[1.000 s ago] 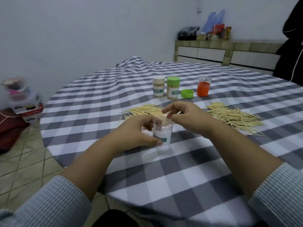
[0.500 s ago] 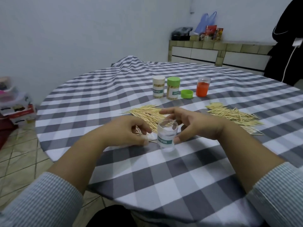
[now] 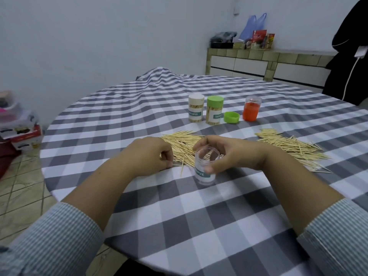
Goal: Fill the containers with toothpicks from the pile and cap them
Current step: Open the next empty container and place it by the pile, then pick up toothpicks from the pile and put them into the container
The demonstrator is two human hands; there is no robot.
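Between hands: clear container (image 3: 205, 168); right hand (image 3: 229, 154) grips it

walls: plain pale grey-white all round (image 3: 99, 36), nothing hanging on them

floor: beige tiles (image 3: 18, 188), a bit grubby, visible at left

table: round, under a grey and white checked cloth (image 3: 179, 226) that bunches up at the far edge

counter: tiled sideboard (image 3: 268, 62) at the back right, with white panels below

on the counter: a blue plastic bag (image 3: 253, 22), a black box and some colourful packets

left side: stacked boxes (image 3: 22, 134) on the floor

far right: something dark hanging (image 3: 350, 46)

light: soft, even, indoor
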